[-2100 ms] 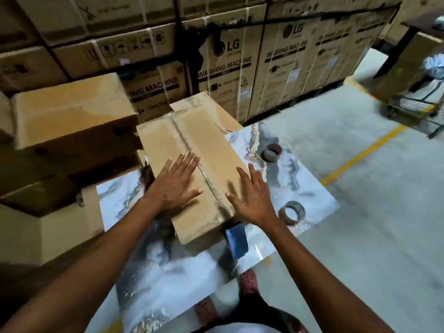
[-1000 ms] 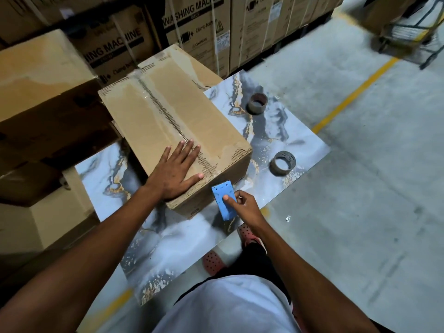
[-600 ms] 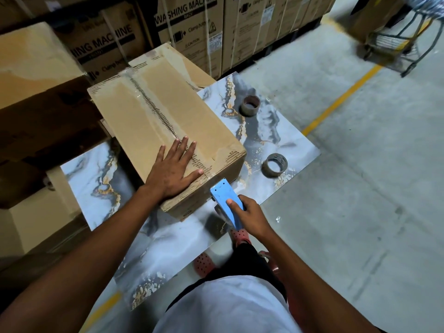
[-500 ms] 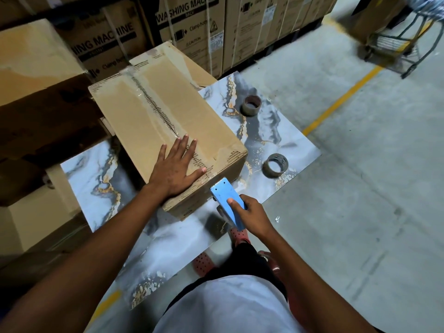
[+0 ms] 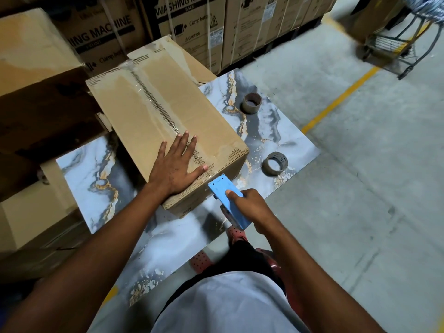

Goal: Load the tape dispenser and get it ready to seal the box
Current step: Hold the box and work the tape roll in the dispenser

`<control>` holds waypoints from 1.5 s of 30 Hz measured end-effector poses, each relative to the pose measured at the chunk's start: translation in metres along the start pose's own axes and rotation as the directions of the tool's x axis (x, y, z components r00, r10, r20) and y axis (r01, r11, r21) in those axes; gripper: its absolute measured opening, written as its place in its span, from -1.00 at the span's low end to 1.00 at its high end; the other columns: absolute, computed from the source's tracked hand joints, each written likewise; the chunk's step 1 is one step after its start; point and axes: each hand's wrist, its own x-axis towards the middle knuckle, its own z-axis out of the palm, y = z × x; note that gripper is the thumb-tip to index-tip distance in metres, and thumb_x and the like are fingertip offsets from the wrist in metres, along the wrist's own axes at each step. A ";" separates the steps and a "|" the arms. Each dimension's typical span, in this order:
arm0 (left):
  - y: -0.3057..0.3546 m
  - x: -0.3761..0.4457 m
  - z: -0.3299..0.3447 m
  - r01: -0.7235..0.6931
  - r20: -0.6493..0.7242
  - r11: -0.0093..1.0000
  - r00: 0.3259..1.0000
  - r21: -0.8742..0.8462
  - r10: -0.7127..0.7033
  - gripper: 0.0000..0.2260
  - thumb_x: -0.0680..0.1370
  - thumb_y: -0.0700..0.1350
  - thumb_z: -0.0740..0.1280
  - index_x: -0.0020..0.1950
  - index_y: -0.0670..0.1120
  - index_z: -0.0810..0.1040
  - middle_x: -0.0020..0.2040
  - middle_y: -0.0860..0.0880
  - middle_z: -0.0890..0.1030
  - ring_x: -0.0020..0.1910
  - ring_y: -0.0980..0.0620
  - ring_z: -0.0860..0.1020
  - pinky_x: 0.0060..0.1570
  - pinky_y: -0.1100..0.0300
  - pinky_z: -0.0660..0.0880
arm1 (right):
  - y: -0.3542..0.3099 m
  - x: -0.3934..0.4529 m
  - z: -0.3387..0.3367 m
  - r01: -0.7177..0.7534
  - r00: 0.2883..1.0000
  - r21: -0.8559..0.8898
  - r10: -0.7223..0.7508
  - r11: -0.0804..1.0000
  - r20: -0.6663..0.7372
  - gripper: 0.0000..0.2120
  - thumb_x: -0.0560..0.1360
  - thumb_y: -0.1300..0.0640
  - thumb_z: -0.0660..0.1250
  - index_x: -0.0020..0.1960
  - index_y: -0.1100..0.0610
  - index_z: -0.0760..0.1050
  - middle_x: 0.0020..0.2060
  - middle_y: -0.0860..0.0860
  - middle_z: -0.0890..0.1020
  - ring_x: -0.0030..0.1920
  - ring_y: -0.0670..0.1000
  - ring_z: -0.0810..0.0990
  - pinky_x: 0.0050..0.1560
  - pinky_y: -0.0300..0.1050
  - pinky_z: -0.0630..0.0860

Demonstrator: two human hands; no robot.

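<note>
- Left hand (image 5: 176, 168) lay flat, fingers spread, palm down on top of cardboard box (image 5: 165, 131), near its closest corner; gripped nothing.
- Thumb of that hand pointed toward the box's near edge, just beside the tape seam running down the box's top.
- Right hand (image 5: 251, 207) closed around blue tape dispenser (image 5: 227, 201), thumb pressed on its flat upper face.
- Dispenser held just off the box's near corner, toothed edge aimed at the box, close to the left thumb; contact with the box could not be told.
- Could not tell whether any tape roll sat in the dispenser; underside hidden by the hand.
- Box rested on marble-patterned table (image 5: 276, 138), angled, top flaps shut with clear tape along the centre seam.
- Tape roll (image 5: 275, 163) lay flat on the table right of the box, near the table's right edge, apart from the dispenser.
- Second tape roll (image 5: 251, 103) stood further back on the table, just beside the box's far right side, not touching it.
- Stacked washing-machine cartons (image 5: 192, 27) behind the table.
- Yellow floor line (image 5: 336, 102) ran diagonally across grey concrete to the right.
- Metal cart (image 5: 396, 49) at upper right, blurred.
</note>
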 end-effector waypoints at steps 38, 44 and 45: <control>-0.001 -0.001 0.002 -0.005 -0.021 1.000 1.000 -0.001 0.005 -0.18 0.59 0.49 -0.12 0.72 0.08 -0.24 0.75 -0.03 -0.19 0.72 -0.02 -0.16 0.66 -0.22 -0.16 | -0.021 -0.011 -0.029 -0.022 0.994 -0.065 0.029 0.998 0.105 -0.59 0.63 -0.20 0.28 0.20 0.14 0.44 0.11 0.11 0.59 0.02 0.11 0.60 -0.05 -0.03 0.52; -0.001 -0.001 0.002 -0.001 -0.019 1.000 1.000 0.006 0.001 -0.17 0.59 0.49 -0.12 0.72 0.07 -0.24 0.75 -0.04 -0.17 0.72 -0.02 -0.15 0.66 -0.23 -0.14 | -0.012 -0.015 -0.024 -0.008 0.993 -0.043 0.013 0.999 0.119 -0.59 0.65 -0.23 0.24 0.21 0.12 0.44 0.10 0.10 0.57 -0.02 0.07 0.58 -0.13 -0.11 0.49; -0.001 -0.001 0.002 -0.002 -0.019 1.000 1.000 0.005 0.002 -0.17 0.59 0.49 -0.11 0.72 0.07 -0.23 0.75 -0.04 -0.17 0.73 -0.02 -0.15 0.66 -0.23 -0.14 | -0.013 -0.014 -0.025 -0.010 0.992 -0.053 0.016 0.999 0.124 -0.58 0.65 -0.24 0.24 0.21 0.11 0.43 0.11 0.10 0.57 -0.03 0.06 0.58 -0.13 -0.11 0.49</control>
